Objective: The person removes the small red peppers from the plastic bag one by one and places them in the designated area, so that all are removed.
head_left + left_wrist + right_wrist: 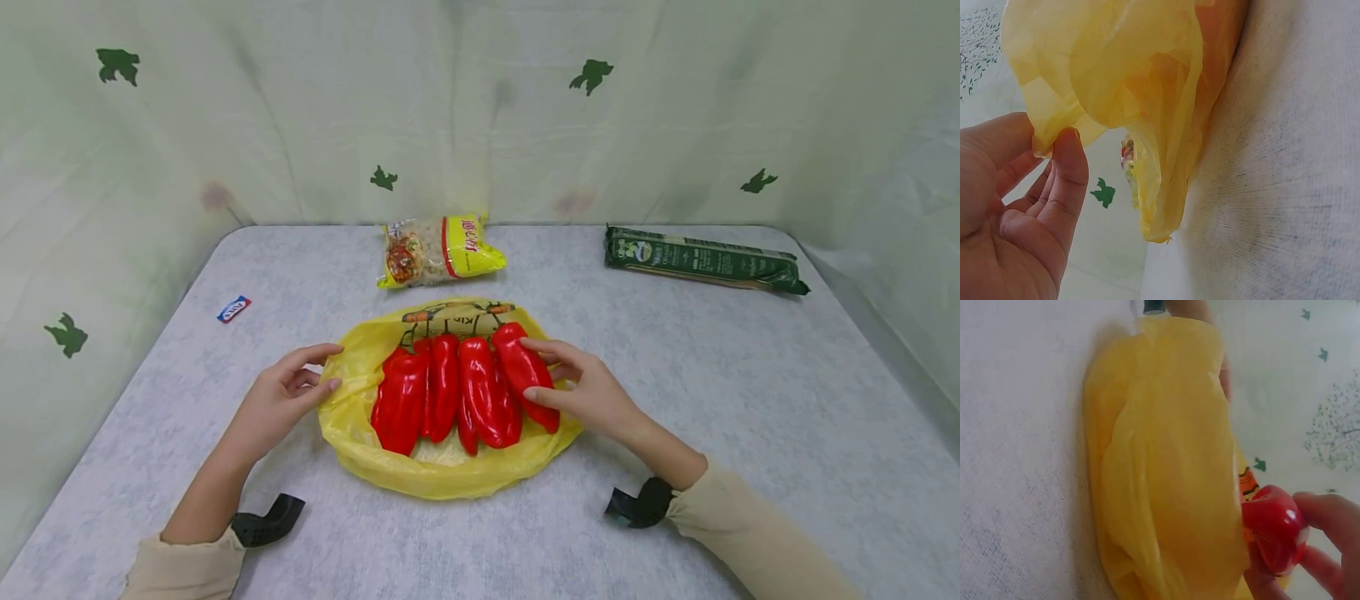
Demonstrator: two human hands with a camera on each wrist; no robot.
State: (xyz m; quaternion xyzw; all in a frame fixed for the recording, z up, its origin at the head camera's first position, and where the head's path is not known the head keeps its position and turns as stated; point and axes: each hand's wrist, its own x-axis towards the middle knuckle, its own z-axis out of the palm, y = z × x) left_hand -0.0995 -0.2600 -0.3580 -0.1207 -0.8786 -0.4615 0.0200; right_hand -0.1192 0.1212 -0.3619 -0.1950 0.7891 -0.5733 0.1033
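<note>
A yellow plastic bag [420, 483] lies on the table with its mouth spread wide. Inside it are several long, shiny red peppers [444, 387], side by side. My left hand [281, 400] pinches the bag's left rim between thumb and fingers; the left wrist view shows the thin plastic [1054, 94] caught there. With its thumb and fingers, my right hand [588, 387] grips the rightmost red pepper [517, 362], at the bag's right side. In the right wrist view this pepper's end [1279, 519] sticks out past the bag's edge, and the bag wall hides the others.
Behind the bag lies a clear and yellow food packet [442, 250]. A long dark green packet [705, 260] is at the back right, and a small blue and red wrapper [234, 309] at the left. A pale curtain [480, 108] with green bird shapes surrounds the table.
</note>
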